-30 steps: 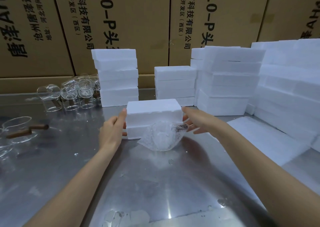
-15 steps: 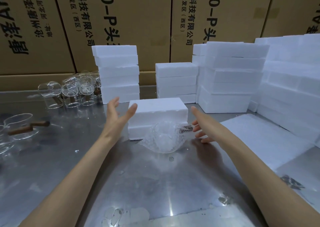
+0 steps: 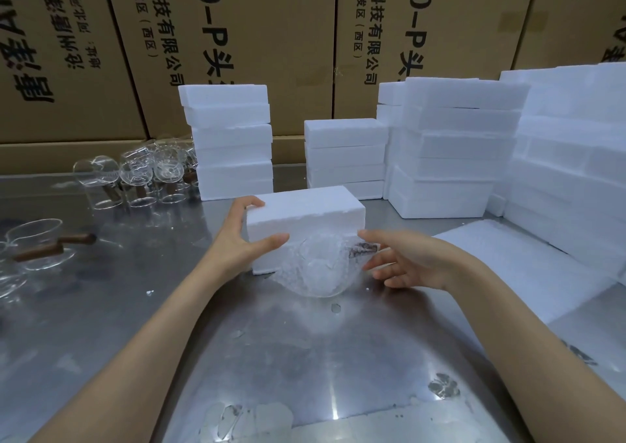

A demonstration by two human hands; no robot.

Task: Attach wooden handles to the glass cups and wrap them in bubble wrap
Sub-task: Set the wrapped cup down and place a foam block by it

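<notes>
Foam box (image 3: 305, 219) sits gripped in my left hand (image 3: 237, 239); my right hand (image 3: 406, 263) hovers open beside the wrapped cup (image 3: 315, 270).

A bubble-wrapped glass cup (image 3: 316, 268) with wooden handle (image 3: 363, 249) lies against a foam box (image 3: 305, 214).

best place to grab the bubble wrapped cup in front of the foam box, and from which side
Judging from its pose, take the bubble-wrapped cup round its rounded body from the right, where the right hand is open beside it. The foam box, gripped by the left hand, blocks the far side, and the handle sticking out right gives a thinner, less secure hold.
</notes>
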